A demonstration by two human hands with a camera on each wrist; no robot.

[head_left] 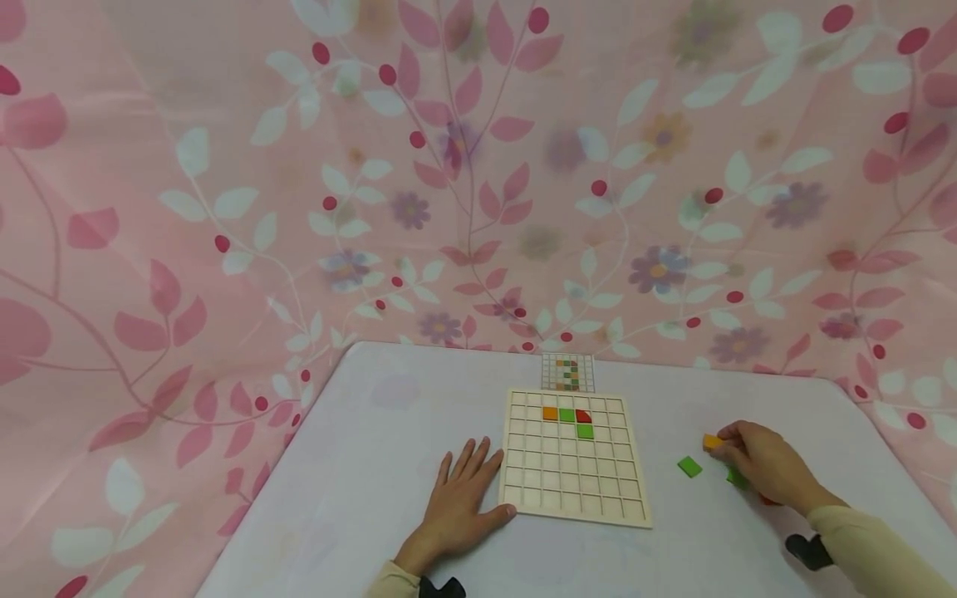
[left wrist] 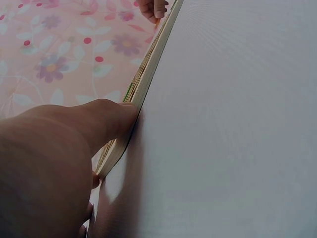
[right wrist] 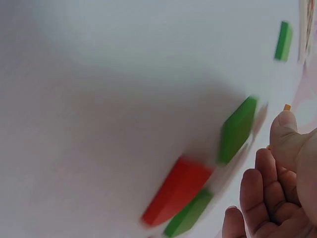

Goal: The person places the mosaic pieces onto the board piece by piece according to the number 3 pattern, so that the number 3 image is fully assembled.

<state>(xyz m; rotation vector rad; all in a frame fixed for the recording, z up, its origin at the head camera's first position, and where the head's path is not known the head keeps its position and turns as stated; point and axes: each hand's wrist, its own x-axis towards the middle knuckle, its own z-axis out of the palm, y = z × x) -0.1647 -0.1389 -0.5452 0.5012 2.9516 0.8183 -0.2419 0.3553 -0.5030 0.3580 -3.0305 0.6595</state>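
Note:
A wooden grid board [head_left: 571,465] lies on the table with an orange tile [head_left: 550,414], a green tile [head_left: 566,415], a red tile [head_left: 583,417] and another green tile [head_left: 586,431] in its upper cells. My left hand [head_left: 459,507] rests at the board's left edge, fingers straight; in the left wrist view the thumb of this hand [left wrist: 64,144] touches the board's side [left wrist: 148,74]. To the right of the board, my right hand [head_left: 770,465] pinches an orange tile [head_left: 712,443] between thumb and fingers. In the right wrist view only a bit of that orange tile [right wrist: 287,107] shows at the thumb tip.
A small pattern card [head_left: 568,373] lies behind the board. Loose green tiles [head_left: 689,467] [right wrist: 238,130] and a red tile [right wrist: 177,191] lie near my right hand, partly under it in the head view. A pink floral cloth [head_left: 463,166] hangs behind the table.

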